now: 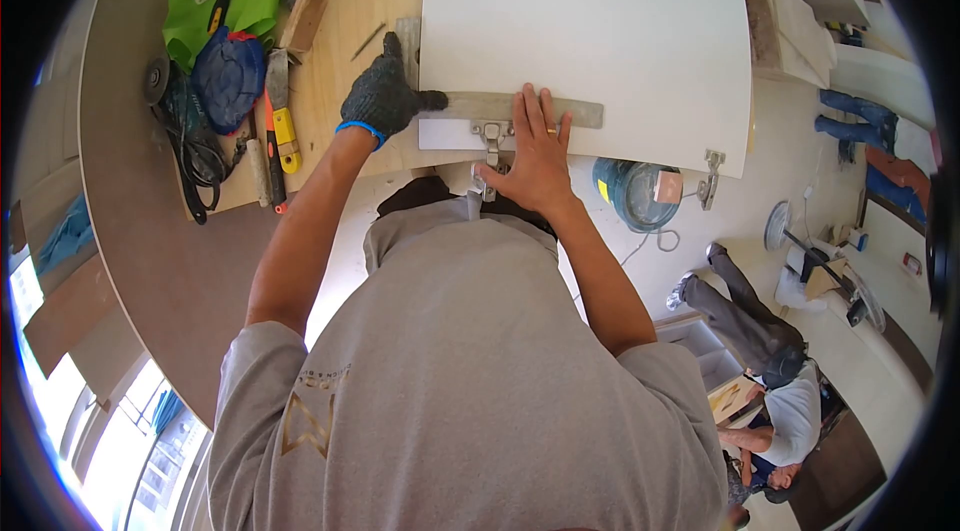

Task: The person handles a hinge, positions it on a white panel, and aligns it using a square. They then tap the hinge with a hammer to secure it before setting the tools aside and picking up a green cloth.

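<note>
A metal square's long blade (470, 108) lies across a white panel (590, 21), its wider part standing along the panel's left edge. My left hand (380, 96), in a dark glove with a blue cuff, holds the square at its corner, one digit pointing up and another resting on the blade. Bare and spread, my right hand (540, 156) presses its fingertips over the blade, with the thumb down by a metal hinge (491, 136) at the panel's near edge. A second hinge (711, 179) sits at the panel's near right corner.
Left on the wooden table (340, 111) are a green bag (185, 6), a blue pouch (228, 81), a yellow-handled cutter (286, 141), a corded grinder (170, 96) and a wood block (303, 21). Coiled hose (630, 193) lies below the panel. Other people are at the right, one crouching (795, 416).
</note>
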`<state>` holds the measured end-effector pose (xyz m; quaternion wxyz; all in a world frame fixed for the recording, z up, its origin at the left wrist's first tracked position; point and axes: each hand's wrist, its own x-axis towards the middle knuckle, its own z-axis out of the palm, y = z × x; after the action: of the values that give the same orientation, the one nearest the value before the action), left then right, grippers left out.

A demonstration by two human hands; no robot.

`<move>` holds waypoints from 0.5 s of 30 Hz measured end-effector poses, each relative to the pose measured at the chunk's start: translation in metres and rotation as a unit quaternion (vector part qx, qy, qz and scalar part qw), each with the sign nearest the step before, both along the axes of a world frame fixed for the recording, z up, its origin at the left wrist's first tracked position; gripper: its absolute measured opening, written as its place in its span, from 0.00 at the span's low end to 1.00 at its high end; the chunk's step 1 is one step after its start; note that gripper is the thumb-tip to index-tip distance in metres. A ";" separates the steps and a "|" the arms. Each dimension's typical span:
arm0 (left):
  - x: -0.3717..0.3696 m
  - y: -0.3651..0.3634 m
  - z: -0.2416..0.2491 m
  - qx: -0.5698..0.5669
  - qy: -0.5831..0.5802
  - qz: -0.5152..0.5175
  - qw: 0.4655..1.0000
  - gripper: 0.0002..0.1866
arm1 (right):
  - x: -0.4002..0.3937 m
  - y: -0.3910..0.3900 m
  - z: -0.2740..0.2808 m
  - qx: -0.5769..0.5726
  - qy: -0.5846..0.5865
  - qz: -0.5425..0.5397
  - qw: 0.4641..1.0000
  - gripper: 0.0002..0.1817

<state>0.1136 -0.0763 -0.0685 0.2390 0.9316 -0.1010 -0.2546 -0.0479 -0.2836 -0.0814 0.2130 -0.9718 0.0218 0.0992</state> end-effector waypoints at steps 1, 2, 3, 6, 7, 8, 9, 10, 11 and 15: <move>0.000 0.000 0.000 0.004 0.003 -0.001 1.000 0.69 | 0.000 0.000 0.000 0.000 -0.001 0.000 1.000 0.64; 0.000 0.000 0.000 0.009 0.005 -0.002 1.000 0.69 | -0.001 -0.001 0.001 0.001 -0.002 0.000 1.000 0.63; 0.000 0.000 0.001 0.013 0.007 -0.003 1.000 0.69 | -0.001 -0.001 0.001 0.001 -0.004 0.001 1.000 0.63; 0.000 0.001 -0.001 0.006 -0.002 -0.006 1.000 0.69 | -0.001 -0.003 0.002 0.009 -0.008 -0.004 1.000 0.62; 0.000 0.002 -0.002 0.004 -0.003 -0.006 1.000 0.69 | -0.001 -0.003 0.002 0.012 -0.012 -0.005 1.000 0.62; 0.001 0.002 -0.003 0.003 -0.004 -0.007 1.000 0.69 | -0.001 -0.003 0.002 0.015 -0.015 -0.007 1.000 0.62; 0.001 0.002 -0.004 0.001 -0.005 -0.007 1.000 0.69 | -0.002 -0.003 0.001 0.018 -0.019 -0.008 1.000 0.62; 0.000 0.002 -0.005 -0.002 -0.005 -0.006 1.000 0.69 | -0.002 -0.003 0.001 0.018 -0.024 -0.008 1.000 0.61; 0.000 0.002 -0.006 -0.005 -0.006 -0.004 1.000 0.69 | -0.003 -0.003 0.000 0.019 -0.029 -0.009 0.999 0.61; 0.001 0.000 0.002 0.012 0.011 -0.003 1.000 0.69 | -0.003 -0.003 -0.001 0.030 -0.039 -0.012 0.999 0.60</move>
<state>0.1145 -0.0760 -0.0661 0.2281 0.9312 -0.0985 -0.2667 -0.0514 -0.2868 -0.0824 0.2440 -0.9677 0.0225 0.0592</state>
